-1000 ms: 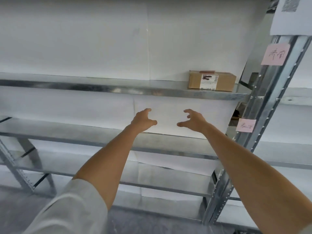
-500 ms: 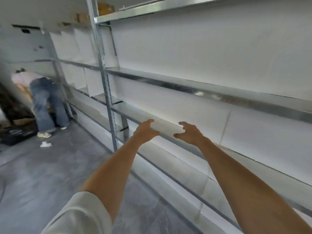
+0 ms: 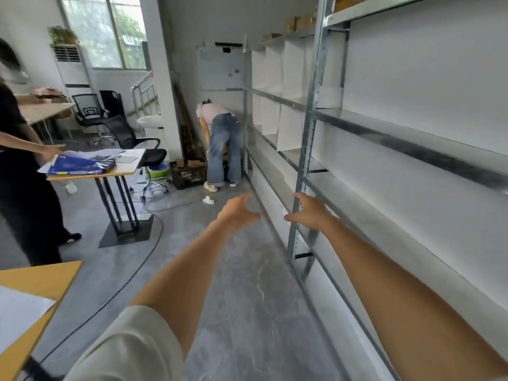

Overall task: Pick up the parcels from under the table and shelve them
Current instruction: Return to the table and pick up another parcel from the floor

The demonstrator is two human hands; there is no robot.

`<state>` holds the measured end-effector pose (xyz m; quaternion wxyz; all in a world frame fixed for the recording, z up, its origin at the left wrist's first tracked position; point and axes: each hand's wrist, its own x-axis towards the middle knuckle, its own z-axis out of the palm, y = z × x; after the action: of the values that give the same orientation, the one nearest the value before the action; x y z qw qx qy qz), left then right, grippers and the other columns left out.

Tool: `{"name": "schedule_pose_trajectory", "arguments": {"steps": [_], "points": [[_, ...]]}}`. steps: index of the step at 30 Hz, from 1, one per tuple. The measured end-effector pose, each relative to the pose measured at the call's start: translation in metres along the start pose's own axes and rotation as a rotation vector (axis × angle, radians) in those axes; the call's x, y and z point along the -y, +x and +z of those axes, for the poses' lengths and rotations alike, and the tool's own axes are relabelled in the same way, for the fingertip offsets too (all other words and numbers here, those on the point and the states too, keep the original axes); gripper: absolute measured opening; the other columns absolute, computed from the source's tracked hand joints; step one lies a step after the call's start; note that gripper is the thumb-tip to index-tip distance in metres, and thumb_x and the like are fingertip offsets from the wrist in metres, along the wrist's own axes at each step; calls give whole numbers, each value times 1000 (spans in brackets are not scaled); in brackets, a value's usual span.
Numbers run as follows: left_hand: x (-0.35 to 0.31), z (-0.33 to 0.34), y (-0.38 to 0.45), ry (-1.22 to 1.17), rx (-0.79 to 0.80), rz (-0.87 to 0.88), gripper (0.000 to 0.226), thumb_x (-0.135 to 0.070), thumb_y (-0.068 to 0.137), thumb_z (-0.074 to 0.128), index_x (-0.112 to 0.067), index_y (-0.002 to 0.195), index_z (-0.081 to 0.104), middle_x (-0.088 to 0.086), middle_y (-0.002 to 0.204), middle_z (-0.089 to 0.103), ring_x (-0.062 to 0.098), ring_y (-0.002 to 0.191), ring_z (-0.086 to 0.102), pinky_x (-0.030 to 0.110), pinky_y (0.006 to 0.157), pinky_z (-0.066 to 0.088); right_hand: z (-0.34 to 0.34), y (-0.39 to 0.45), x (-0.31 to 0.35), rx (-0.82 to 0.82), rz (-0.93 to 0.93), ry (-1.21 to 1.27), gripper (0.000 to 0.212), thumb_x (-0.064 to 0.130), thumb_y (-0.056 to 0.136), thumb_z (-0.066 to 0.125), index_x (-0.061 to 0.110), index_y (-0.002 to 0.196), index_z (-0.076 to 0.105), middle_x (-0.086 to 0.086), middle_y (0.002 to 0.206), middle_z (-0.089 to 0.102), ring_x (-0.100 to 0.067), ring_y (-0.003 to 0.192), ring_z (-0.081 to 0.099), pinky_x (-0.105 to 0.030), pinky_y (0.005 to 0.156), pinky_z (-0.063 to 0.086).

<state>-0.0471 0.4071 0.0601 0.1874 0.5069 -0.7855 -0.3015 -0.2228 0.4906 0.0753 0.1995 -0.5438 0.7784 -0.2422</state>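
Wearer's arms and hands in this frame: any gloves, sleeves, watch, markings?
Both hands are bare: no gloves on the left hand or the right hand, and no rings, watch or wristband show. Both forearms are uncovered. A loose pale beige fabric sleeve covers the left upper arm and ends near the elbow. Only a pale sliver at the bottom right corner hints at a right sleeve. No markings visible.
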Motion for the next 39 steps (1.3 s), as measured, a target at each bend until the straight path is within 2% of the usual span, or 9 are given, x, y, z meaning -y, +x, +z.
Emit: {"name": "schedule_pose_trajectory", "arguments": {"steps": [2,6,9,12,16,22,26,31,39], "points": [[28,-18,17,-1,-38,-50,76,-32,78,70,-22,146,36,7,146,46,28,132,46,40,103,46,18,31,25,50,-63,0,81,32,79,72,18,147,30,-12,146,44,-29,130,47,-36,102,42],[87,-64,61,-19,-127,-124,73,-28,78,71,-21,143,40,8,143,50,28,128,50,38,99,48,64,107,87,111,-168,-23,81,33,80,72,20,147,30,-13,146,43,-30,129,47,-38,101,43],[139,-101,93,-32,-175,-177,70,-25,79,71,-19,142,42,9,141,52,28,125,52,39,98,50,107,162,135,159,-224,-5,77,29,82,70,19,147,30,-13,147,41,-29,129,48,-32,94,42],[188,-140,119,-32,-211,-233,69,-23,80,69,-16,143,41,10,143,49,27,128,50,36,102,46,146,206,182,213,-252,-10,74,27,82,70,17,146,32,-13,147,42,-27,130,47,-34,101,41],[246,-196,152,-63,-256,-302,70,-20,82,69,-15,145,38,12,141,51,27,127,51,29,96,43,192,259,243,269,-300,-4,73,29,81,69,20,145,35,-14,144,45,-28,128,48,-38,102,44],[312,-245,198,-76,-320,-388,70,-23,81,70,-15,144,40,14,127,61,27,113,60,30,88,47,253,329,321,360,-384,-43,70,31,82,68,18,144,36,-13,143,46,-28,128,49,-35,102,42],[355,-277,239,-60,-367,-424,67,-24,81,69,-15,142,42,13,134,57,29,119,56,34,93,46,290,387,373,402,-471,-80,73,34,84,66,18,147,32,-11,147,43,-28,131,46,-33,100,40],[407,-328,304,-36,-434,-509,73,-24,83,67,-14,147,34,13,142,49,27,128,49,34,102,42,334,473,433,432,-556,-92,70,36,81,67,18,143,38,-12,140,51,-27,126,50,-31,97,41],[478,-394,389,-46,-498,-617,72,-25,83,68,-17,146,35,8,148,44,26,131,48,38,105,45,389,586,516,519,-610,-113,73,40,81,66,22,144,35,-12,141,50,-29,127,49,-37,105,41]]}}
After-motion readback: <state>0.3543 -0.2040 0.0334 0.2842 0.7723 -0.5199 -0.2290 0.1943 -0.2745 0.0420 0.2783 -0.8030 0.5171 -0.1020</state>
